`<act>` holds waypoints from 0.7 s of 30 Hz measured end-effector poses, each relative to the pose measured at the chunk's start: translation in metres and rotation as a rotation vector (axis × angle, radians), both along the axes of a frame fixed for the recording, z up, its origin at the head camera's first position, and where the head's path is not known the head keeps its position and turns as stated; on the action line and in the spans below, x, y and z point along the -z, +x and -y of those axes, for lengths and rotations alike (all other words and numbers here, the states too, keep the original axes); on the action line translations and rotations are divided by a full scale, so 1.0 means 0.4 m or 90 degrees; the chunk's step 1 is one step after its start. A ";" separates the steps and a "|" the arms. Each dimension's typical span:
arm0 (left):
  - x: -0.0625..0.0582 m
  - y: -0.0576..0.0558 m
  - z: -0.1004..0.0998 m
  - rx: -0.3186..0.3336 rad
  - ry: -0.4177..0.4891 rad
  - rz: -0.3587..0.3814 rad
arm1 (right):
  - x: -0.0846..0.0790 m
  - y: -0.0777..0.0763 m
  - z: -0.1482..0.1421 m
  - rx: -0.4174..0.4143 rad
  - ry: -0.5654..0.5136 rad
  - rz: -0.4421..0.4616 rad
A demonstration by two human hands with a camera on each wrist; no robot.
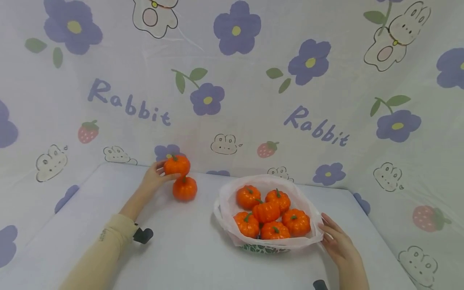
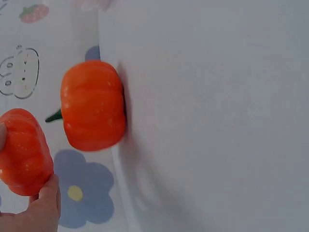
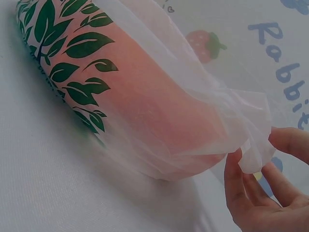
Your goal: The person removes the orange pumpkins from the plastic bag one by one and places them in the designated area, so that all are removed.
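- Pumpkins everywhere: the left hand is out near the back left part of the table, fingers curled round a small orange pumpkin and holding it clear of the surface.
- Directly below that one, a second pumpkin sits on the table, just beside the hand; the head view shows the held pumpkin right above it, and whether the two touch cannot be told.
- The left wrist view has the resting pumpkin on its own with its green stem showing, and the gripped one apart from it, a thumb against its side.
- Over to the right: a bowl with a green leaf pattern stands towards the front right of the table, lined with a thin white bag whose edges spill over the rim.
- Six pumpkins are heaped inside it, packed close together.
- The right hand is at the bowl's right side, fingers fairly straight.
- The right wrist view shows the fingertips and thumb pinching a fold of the bag at its edge.
- A cloth backdrop printed with flowers and rabbits stands behind the table.
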State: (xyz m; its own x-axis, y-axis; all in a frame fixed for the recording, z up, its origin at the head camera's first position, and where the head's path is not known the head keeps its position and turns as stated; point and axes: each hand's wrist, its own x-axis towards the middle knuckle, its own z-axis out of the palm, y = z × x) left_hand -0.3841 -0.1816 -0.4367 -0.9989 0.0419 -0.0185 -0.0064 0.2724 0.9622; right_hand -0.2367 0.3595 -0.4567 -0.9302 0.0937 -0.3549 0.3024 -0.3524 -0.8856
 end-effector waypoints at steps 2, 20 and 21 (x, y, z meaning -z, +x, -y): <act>0.008 -0.003 0.016 -0.015 -0.007 0.011 | -0.001 0.000 0.000 0.004 -0.003 0.004; 0.086 -0.014 0.125 -0.040 -0.094 0.055 | -0.003 -0.004 0.004 0.012 -0.009 0.013; 0.087 -0.014 0.127 -0.038 -0.098 0.056 | -0.003 -0.004 0.005 0.014 -0.006 0.019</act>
